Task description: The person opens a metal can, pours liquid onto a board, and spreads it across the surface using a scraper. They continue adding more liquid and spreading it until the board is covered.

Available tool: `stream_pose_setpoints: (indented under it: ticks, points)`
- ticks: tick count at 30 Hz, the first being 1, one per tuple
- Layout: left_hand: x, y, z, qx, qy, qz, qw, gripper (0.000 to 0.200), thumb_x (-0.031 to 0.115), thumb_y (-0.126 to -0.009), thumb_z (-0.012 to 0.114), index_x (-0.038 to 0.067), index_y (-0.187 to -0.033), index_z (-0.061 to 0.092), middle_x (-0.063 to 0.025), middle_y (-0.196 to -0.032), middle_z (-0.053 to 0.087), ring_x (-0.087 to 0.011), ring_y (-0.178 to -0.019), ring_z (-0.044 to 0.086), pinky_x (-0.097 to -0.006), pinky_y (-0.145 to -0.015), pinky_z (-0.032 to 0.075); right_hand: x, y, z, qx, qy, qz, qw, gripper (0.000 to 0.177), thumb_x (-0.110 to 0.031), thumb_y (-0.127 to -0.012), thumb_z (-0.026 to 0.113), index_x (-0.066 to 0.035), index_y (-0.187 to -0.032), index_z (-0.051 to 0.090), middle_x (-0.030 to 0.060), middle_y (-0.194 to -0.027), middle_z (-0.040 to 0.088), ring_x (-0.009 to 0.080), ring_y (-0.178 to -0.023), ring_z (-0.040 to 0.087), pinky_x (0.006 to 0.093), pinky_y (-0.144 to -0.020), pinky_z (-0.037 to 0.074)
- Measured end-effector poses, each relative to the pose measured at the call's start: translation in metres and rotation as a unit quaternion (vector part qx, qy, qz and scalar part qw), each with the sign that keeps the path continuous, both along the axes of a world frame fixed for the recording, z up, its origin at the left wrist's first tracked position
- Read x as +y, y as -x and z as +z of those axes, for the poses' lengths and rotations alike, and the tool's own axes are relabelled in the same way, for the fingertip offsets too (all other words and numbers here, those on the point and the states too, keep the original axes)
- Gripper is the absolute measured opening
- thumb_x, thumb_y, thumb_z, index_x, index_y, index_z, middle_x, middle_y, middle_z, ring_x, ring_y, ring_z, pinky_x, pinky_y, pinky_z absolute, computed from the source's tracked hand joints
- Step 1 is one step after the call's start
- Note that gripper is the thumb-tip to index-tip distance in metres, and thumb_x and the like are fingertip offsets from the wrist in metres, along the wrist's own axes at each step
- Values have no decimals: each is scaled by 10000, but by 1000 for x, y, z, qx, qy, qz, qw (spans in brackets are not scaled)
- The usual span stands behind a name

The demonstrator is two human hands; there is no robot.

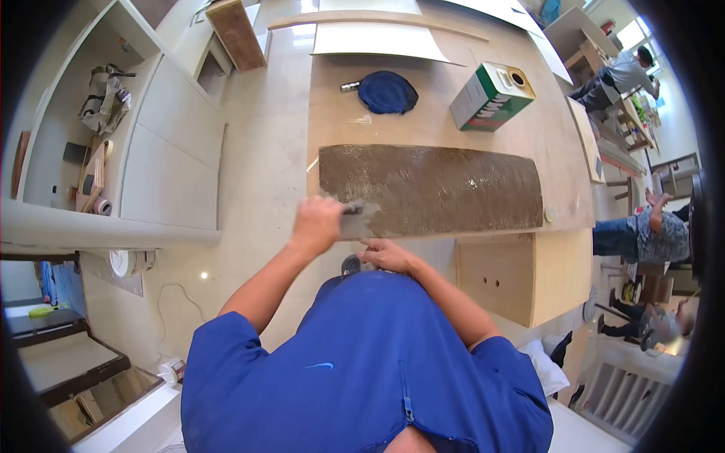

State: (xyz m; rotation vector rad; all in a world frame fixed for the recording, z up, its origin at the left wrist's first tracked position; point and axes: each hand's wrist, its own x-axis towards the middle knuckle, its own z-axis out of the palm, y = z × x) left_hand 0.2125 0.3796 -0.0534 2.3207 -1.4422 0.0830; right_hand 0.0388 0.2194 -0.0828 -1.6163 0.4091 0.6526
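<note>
A long brown board (434, 187) lies along the near edge of the workbench, its face coated with a wet, streaky layer that looks like glue. At its left end my left hand (317, 223) is closed around a scraper (353, 208) with a dark handle. The scraper's blade is partly hidden and rests on or just over the coated surface. My right hand (388, 255) is below the bench edge, close in front of my body, fingers curled. Whether it holds anything is hidden.
On the workbench (430, 132) stand a green and white metal can (495, 98) and a dark blue round cloth thing (387, 92). White panels (377, 40) lie behind. An open wooden box (529, 275) sits under the right side. Several people are at the far right.
</note>
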Motion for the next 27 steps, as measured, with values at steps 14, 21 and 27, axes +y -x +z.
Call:
stream_pose_setpoints:
  ticks: [14,21,27]
  points:
    - [22,-22,-46,698,159,252,651,215,177,-1007,561,46,-1167,620,-51,-1062,695,-157,-949,660,-358,-844,532,-8,10,11,22,-45,-74,996,824,-379,-964,650,72,-1552,289,96,-1073,683,126,-762,579,270,-692,503]
    - [11,-20,-43,694,146,253,658,235,165,-1017,540,32,-1200,604,-70,-1082,696,-174,-948,670,-385,-820,552,-15,17,7,29,-40,-102,994,818,-364,-964,649,58,-1560,280,108,-1090,694,116,-744,570,270,-680,501]
    - [6,-16,-38,715,166,247,633,238,171,-1021,544,51,-1219,599,-60,-1094,694,-175,-947,672,-384,-820,555,-18,20,3,31,-42,-130,990,815,-350,-958,652,52,-1562,281,104,-1084,691,113,-734,559,269,-666,495]
